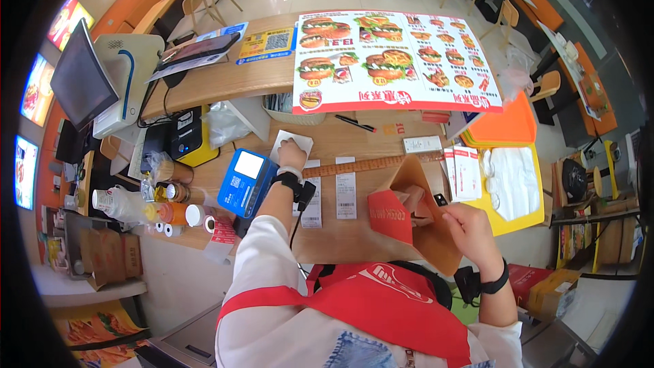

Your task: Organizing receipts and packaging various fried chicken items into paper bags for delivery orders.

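My right hand (472,232) pinches the rim of a brown-and-red paper bag (391,217) at its right side. The bag gapes open near the counter's front edge, with a wrapped item (416,207) inside; what the wrapping holds is hidden. Farther left, my left hand (292,155) reaches down onto a stack of white paper napkins (304,142). Its fingers are curled on the stack, and the fingertips are hidden. Beside my left forearm stands a blue payment terminal (248,181). Two printed receipts lie between my hands, one receipt (346,189) nearer the bag.
A wooden ruler (368,164) crosses the counter (337,245). A raised menu board (393,61) overhangs the back. Sauce bottles (171,213) and a yellow-black printer (191,135) stand left. To the right are white plastic bags (513,184) on a yellow tray (526,217), and paper packets (462,174).
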